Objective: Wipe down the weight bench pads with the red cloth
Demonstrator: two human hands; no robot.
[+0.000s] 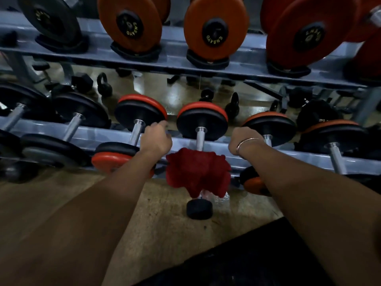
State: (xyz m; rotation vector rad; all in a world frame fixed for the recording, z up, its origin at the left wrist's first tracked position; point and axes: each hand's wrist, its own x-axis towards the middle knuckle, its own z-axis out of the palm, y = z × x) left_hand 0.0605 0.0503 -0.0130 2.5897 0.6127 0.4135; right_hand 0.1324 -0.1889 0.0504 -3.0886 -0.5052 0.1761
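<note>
The red cloth (pixel 198 172) lies bunched and draped over the near end of the middle dumbbell (pixel 201 120) on the lower rack rail. My left hand (pixel 157 139) hovers just left of the cloth. Its back faces me, its fingers are loosely curled near a black plate's rim, and nothing shows in it. My right hand (pixel 244 141), with a thin bracelet at the wrist, is just right of the cloth. Its fingers are hidden behind the knuckles. Neither hand touches the cloth. No bench pad is clearly in view.
A grey two-tier dumbbell rack (pixel 278 159) spans the view, with black and orange dumbbells on both tiers. A small black dumbbell end (pixel 199 208) sits on the floor under the cloth. A black surface (pixel 237 263) fills the bottom right. A mirror behind reflects kettlebells.
</note>
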